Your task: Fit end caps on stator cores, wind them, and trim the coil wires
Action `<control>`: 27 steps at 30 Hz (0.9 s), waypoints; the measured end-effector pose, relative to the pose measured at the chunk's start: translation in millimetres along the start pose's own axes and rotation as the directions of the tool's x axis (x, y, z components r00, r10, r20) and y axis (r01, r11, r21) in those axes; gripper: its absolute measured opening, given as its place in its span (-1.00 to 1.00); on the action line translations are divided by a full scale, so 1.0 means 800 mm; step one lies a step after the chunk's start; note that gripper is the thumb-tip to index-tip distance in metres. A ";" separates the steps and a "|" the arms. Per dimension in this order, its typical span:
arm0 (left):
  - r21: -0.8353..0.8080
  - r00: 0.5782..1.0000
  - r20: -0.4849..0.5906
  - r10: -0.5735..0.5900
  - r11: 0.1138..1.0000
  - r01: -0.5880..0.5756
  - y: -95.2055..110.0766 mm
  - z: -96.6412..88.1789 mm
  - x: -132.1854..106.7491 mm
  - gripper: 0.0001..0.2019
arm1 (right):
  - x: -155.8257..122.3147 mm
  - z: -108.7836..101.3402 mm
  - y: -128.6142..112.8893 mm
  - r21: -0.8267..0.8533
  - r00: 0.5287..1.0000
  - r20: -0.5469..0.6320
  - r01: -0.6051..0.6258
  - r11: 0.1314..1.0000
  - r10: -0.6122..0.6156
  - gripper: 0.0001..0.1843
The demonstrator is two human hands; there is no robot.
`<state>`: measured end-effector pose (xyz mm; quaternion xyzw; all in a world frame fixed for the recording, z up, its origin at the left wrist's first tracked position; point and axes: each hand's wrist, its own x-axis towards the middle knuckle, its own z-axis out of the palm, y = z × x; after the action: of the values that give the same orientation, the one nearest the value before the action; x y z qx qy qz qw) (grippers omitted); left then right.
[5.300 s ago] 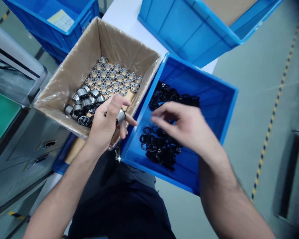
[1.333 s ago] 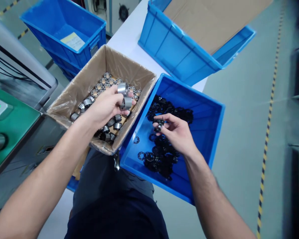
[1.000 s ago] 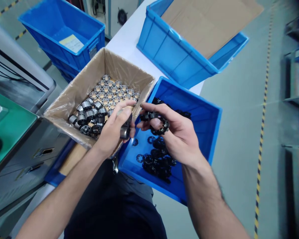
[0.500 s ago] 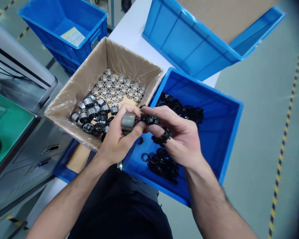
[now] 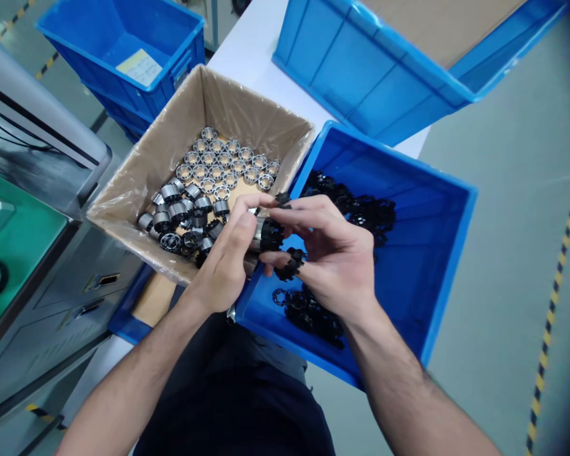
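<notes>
My left hand (image 5: 228,266) is closed around a grey metal stator core (image 5: 260,235) with a black toothed plastic ring (image 5: 272,235) on its right end. Part of a second metal cylinder (image 5: 250,265) shows under the left fingers. My right hand (image 5: 337,253) presses its fingers against the core's black end. One black toothed ring (image 5: 289,265) sits around my right thumb, and another small black piece (image 5: 282,200) is at the fingertips of both hands. Both hands are above the meeting edges of a plastic-lined cardboard box (image 5: 261,107) and a blue bin (image 5: 408,168).
Inside the box, bare metal cores (image 5: 224,159) stand in rows, with black-ended cores (image 5: 175,212) piled nearer. Loose black rings (image 5: 313,316) lie in two heaps in the blue bin. A larger blue crate (image 5: 351,76) stands behind; a green-topped machine (image 5: 33,209) is at left.
The core in my left hand has turned and moved right, its black-ringed end now facing my right hand. My left fingers have straightened somewhat. The ring on my right thumb has shifted left.
</notes>
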<state>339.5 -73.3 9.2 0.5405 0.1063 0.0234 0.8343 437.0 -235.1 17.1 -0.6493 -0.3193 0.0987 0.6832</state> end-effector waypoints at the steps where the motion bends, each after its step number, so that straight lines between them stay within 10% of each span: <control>1: 0.015 1.000 -0.006 0.007 1.000 -0.007 0.001 0.002 -0.001 -0.47 | 0.000 0.002 0.000 0.001 1.000 0.002 -0.005 1.000 0.005 -0.42; 27: 0.042 0.995 0.095 -0.012 0.999 0.008 0.005 -0.006 -0.006 -0.44 | -0.006 -0.006 -0.019 -0.127 1.000 -0.010 0.016 0.992 -0.017 -0.51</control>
<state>334.3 -68.0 11.5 0.5578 0.0698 -0.0090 0.8270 431.6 -243.6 30.3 -0.6893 -0.3267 0.0688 0.6429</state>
